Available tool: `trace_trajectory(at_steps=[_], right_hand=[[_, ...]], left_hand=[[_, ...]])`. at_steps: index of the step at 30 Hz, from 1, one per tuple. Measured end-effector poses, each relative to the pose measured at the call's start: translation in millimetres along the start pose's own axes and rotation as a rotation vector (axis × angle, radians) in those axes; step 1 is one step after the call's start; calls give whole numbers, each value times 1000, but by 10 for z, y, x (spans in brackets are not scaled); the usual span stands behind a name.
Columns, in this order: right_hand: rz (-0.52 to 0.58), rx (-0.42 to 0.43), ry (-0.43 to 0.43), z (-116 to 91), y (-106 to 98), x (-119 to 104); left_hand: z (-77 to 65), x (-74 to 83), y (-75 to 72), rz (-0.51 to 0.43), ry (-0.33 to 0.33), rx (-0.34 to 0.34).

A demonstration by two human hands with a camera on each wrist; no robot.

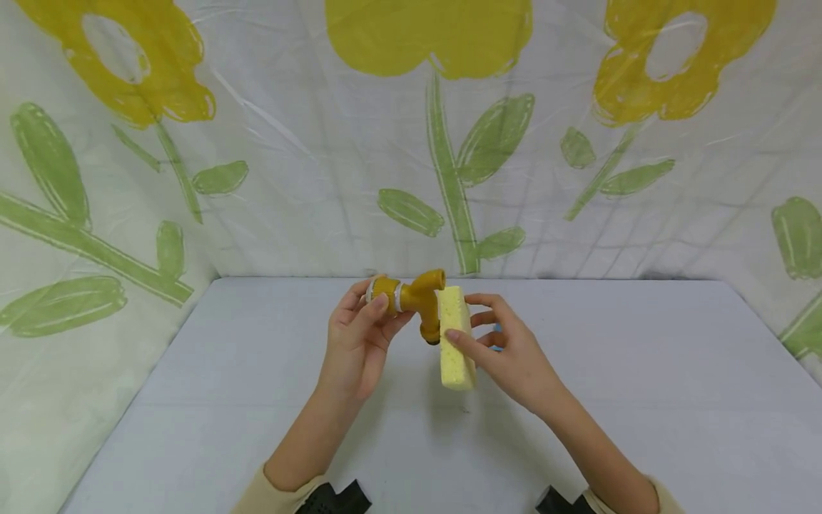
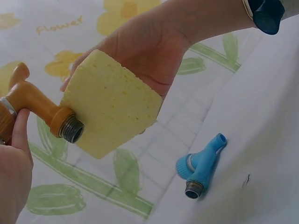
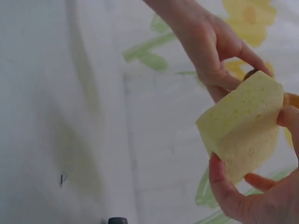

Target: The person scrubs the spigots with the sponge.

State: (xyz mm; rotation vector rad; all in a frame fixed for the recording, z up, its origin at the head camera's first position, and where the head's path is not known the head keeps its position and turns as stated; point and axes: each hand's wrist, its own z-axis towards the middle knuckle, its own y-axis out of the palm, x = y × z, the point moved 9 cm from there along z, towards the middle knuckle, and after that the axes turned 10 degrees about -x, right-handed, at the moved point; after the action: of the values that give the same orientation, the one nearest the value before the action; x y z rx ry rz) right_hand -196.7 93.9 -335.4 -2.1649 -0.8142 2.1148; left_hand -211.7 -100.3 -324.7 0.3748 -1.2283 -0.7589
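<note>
In the head view, my left hand (image 1: 359, 339) grips an orange-yellow tap (image 1: 420, 296) by its ribbed round end. The tap's threaded metal end shows in the left wrist view. My right hand (image 1: 514, 353) holds a pale yellow sponge (image 1: 456, 357) upright, thumb on one side and fingers on the other. Sponge and tap meet or nearly meet above the table; whether they touch I cannot tell. A blue tap (image 2: 203, 165) lies on the table behind my right hand, mostly hidden in the head view.
A white table (image 1: 212, 400) spreads beneath both hands. Behind it and at the sides hangs a pale sheet (image 1: 289, 157) painted with yellow flowers and green leaves. A small dark mark (image 2: 246, 181) shows on the tabletop.
</note>
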Motion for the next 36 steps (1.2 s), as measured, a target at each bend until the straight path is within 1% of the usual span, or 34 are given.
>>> trace_trajectory(at_steps=[2, 4, 6, 8, 11, 13, 18, 21, 24, 27, 30, 33, 36], right_hand=[[65, 0, -3, 8, 14, 12], [163, 1, -9, 23, 34, 33], [258, -9, -9, 36, 69, 58], [321, -27, -2, 44, 112, 81], [342, -68, 11, 42, 167, 102], [343, -85, 14, 40, 180, 105], [386, -89, -1, 50, 169, 97], [379, -99, -13, 50, 163, 86], [324, -122, -35, 41, 151, 60], [268, -135, -90, 30, 119, 10], [222, -136, -167, 22, 88, -57], [188, -146, -231, 13, 83, -112], [162, -157, -266, 3, 83, -143]], left_hand=[[-3, 5, 11, -6, 0, -8], [-6, 10, 23, -10, 2, -16], [-6, 18, 24, -18, 6, -13], [-4, 32, 14, -31, 13, -1], [4, 54, -8, -58, 26, 16], [10, 64, -13, -75, 31, 16], [16, 76, 23, -81, 30, -30], [12, 82, 41, -74, 28, -49], [14, 79, 40, -74, 24, -56], [21, 67, 28, -84, 15, -68], [27, 48, 11, -87, 1, -93], [28, 35, 6, -82, -9, -130], [31, 25, 23, -75, -21, -168]])
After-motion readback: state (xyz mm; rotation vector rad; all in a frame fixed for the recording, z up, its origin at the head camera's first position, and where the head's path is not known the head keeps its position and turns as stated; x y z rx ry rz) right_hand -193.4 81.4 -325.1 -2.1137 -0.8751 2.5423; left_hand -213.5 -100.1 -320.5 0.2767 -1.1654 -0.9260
